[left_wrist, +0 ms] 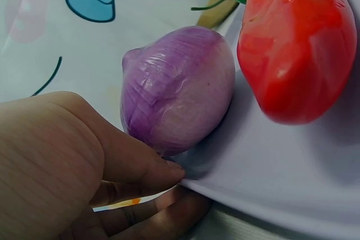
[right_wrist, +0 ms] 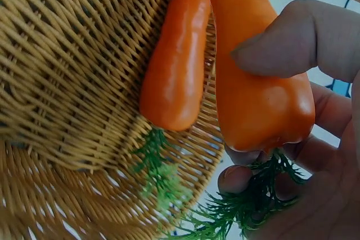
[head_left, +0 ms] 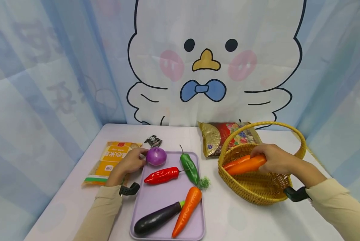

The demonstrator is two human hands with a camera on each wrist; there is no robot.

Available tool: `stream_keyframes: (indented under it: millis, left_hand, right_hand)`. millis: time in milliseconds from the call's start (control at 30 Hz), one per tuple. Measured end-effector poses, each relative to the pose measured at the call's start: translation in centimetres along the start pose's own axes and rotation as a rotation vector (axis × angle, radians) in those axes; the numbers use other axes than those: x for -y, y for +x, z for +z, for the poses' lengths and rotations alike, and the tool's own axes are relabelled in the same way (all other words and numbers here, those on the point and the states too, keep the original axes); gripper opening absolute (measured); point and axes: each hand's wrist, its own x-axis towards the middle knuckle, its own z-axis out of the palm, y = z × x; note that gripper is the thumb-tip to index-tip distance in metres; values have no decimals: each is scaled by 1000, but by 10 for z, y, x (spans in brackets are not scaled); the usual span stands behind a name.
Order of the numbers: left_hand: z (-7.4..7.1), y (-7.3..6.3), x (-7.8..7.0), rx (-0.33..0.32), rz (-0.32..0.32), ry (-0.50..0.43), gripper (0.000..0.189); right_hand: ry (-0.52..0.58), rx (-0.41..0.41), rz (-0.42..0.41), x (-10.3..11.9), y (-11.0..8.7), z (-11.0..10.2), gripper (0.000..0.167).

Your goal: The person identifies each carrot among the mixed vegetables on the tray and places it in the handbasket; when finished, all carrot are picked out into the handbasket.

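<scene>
Head view: right hand (head_left: pixel 276 160) grips a carrot (head_left: pixel 246 164) over the wicker basket (head_left: pixel 258 190), right of centre; 2nd carrot (head_left: pixel 232 163) lies in it. Left hand (head_left: pixel 131 162) touches the purple onion (head_left: pixel 156 156) at upper-left corner of the lilac tray (head_left: pixel 165 201) on the bench.

Left wrist view: fingers (left_wrist: pixel 140 167) curled vs onion, beside red pepper (left_wrist: pixel 295 43); firm grip or not, can't tell.

Right wrist view: thumb & fingers (right_wrist: pixel 292 46) wrap carrot's leafy end, mid-right.

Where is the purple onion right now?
In the head view the purple onion sits at the tray's far left corner, touched by the left hand, just behind the red pepper.
</scene>
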Motion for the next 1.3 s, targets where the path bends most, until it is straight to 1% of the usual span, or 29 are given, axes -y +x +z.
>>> stream_keyframes:
  millis: [100, 300, 433, 533, 700, 867, 933, 1100, 1300]
  left_hand:
    - [2, 0, 0, 3, 5, 3, 50]
    - [1, 0, -1, -6, -15, 6, 51]
    - [0, 0, -2, -2, -3, 14, 51]
    - [0, 0, -1, 0, -4, 12, 50]
    - [0, 1, -1, 3, -12, 5, 51]
    - [0, 1, 0, 4, -19, 5, 51]
    - [0, 1, -1, 5, -20, 4, 51]
    - [-1, 0, -2, 3, -14, 2, 51]
    - [0, -1, -2, 1, -8, 0, 51]
  right_hand:
    - [8, 12, 18, -2, 3, 5, 43]
    - [5, 43, 55, -9, 12, 13, 42]
    - [45, 57, 76, -18, 15, 20, 42]
    - [55, 48, 71, -22, 16, 24, 42]
    - [42, 31, 55, -22, 17, 27, 44]
    - [50, 42, 55, -22, 17, 28, 46]
    - [27, 48, 52, -21, 18, 28, 45]
    - [-80, 43, 23, -17, 19, 24, 43]
    - [-168, 47, 24, -17, 21, 26, 38]
